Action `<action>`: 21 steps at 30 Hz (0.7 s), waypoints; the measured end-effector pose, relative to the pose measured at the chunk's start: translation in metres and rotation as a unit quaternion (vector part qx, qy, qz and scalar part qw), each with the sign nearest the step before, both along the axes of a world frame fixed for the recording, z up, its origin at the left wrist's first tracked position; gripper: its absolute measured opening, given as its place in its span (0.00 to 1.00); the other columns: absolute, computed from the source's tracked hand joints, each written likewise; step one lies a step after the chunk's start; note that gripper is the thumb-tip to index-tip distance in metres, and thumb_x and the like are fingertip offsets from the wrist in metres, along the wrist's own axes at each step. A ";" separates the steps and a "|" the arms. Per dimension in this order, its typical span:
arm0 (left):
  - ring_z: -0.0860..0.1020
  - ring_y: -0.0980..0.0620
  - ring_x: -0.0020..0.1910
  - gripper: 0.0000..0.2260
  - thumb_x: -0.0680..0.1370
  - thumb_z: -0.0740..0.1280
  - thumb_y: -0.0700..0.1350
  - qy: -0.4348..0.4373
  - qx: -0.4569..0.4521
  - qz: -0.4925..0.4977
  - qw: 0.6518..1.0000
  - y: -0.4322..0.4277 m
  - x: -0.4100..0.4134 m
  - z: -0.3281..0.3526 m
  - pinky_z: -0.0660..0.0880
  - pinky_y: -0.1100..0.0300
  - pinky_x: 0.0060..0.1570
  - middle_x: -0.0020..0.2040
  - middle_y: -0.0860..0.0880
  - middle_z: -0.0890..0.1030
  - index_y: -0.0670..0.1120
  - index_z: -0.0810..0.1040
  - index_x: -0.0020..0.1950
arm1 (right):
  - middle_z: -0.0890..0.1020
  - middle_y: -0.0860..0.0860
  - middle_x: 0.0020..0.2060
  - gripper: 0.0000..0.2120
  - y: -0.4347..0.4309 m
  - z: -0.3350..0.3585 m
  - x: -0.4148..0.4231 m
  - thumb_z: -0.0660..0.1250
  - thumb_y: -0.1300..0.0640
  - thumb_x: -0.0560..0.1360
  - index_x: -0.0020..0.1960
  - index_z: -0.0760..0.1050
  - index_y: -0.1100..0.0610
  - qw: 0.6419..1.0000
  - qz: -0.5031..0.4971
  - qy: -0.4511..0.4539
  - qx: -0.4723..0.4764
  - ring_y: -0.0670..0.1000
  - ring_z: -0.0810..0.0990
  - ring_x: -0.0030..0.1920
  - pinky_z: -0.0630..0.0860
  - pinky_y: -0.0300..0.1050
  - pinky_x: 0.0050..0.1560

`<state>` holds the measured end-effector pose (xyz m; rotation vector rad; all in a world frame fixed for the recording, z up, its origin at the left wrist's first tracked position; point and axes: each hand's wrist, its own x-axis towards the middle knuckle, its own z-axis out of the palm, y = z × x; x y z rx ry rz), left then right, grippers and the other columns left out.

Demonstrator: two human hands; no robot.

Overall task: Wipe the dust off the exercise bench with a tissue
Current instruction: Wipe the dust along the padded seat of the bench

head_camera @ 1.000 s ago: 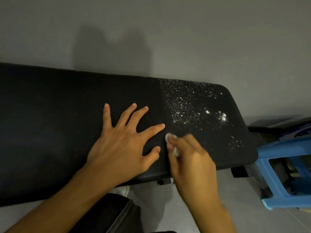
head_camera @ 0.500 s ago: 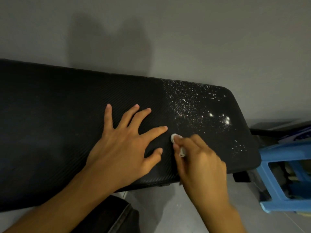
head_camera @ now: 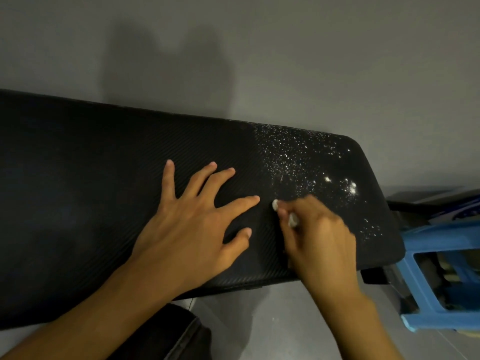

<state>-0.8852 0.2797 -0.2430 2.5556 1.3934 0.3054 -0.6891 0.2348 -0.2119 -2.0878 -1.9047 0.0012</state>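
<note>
Exercise bench [head_camera: 91, 190], black, padded, ribbed vinyl top: runs across the head view against a grey wall [head_camera: 259, 48]. The left and middle of the pad look clean.

Dust [head_camera: 298, 157], white specks and a few thicker clumps: covers the right end of the pad, with a fairly sharp boundary against the clean part. The coverage looks much the same as a second ago.

Tissue [head_camera: 275, 204], small white wad: pinched in the curled fingers [head_camera: 285, 211] of the right hand [head_camera: 319, 242], with only two bits showing, and pressed on the pad at the near edge of the dust. Over the last second it has drawn a little away from the left index fingertip, toward the specks. The hand is motion-blurred, so a stroke is judged under way.

Left hand [head_camera: 189, 224]: flat on the clean pad, fingers spread wide, holding nothing, unmoved.

Stool [head_camera: 415, 294], blue plastic: stands beside the bench's right end.

Status: wiping is partly done. The dusty right end remains, the clumps probably needing repeated passes.
</note>
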 end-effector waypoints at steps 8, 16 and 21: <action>0.59 0.45 0.80 0.25 0.77 0.56 0.66 -0.001 -0.003 0.003 1.000 0.000 0.000 0.000 0.48 0.27 0.74 0.78 0.48 0.66 0.66 0.70 0.74 | 0.77 0.45 0.43 0.04 0.024 -0.002 -0.006 0.64 0.52 0.81 0.50 0.77 0.49 1.000 0.005 0.019 -0.004 0.52 0.79 0.40 0.78 0.54 0.36; 0.60 0.45 0.80 0.25 0.77 0.56 0.65 0.003 -0.005 0.006 1.000 0.000 0.002 0.001 0.48 0.27 0.74 0.78 0.48 0.66 0.66 0.70 0.74 | 0.78 0.44 0.43 0.05 0.029 -0.001 0.000 0.64 0.48 0.80 0.46 0.75 0.47 0.999 -0.026 0.020 -0.004 0.52 0.80 0.40 0.78 0.54 0.38; 0.60 0.45 0.80 0.24 0.77 0.56 0.65 0.002 -0.005 0.007 1.000 0.000 0.003 0.001 0.48 0.27 0.74 0.78 0.48 0.66 0.66 0.71 0.73 | 0.80 0.48 0.47 0.06 0.056 -0.004 -0.007 0.63 0.52 0.80 0.49 0.77 0.53 0.999 -0.014 0.030 -0.001 0.55 0.81 0.43 0.79 0.57 0.40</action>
